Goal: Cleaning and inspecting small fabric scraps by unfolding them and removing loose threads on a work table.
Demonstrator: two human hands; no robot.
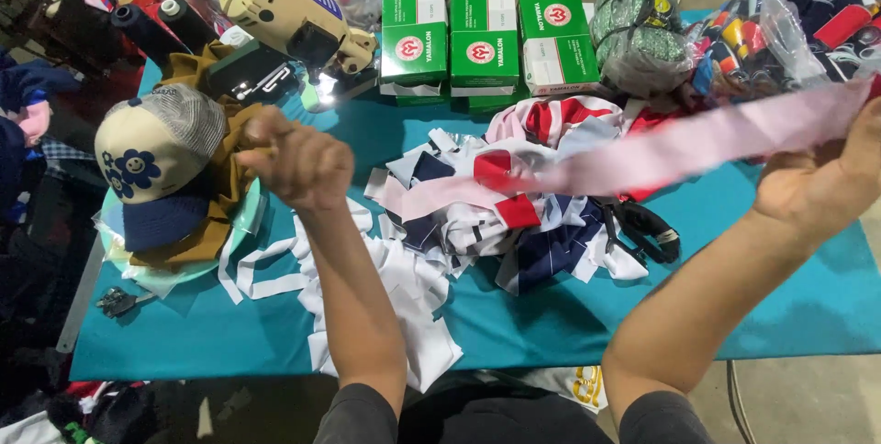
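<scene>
We've got the pink fabric strip (697, 141) stretched up in the air above the teal counter (569, 316), running from centre frame out to the upper right. Our left hand (298, 160) is closed into a fist, though we cannot tell whether it grips the near end of the strip; our right hand (830, 183) looks clamped on the far end, the fingers themselves hidden from view. The strip blurs and sags a little, so we judge it light, soft and floppy, likely to slip; best taken by pinching near the ends and keeping it taut. Below it lies a heap of fabric scraps (496, 215) in white, navy and red, with black scissors (642, 228) just beside. At the back edge stand green and white boxes (482, 40), rectangular, each with a round red emblem, stacked in a row. Left of them sits a cream-coloured cutting machine (284, 8), and a cap (151, 164) with blue flowers rests on brown cloth.
</scene>
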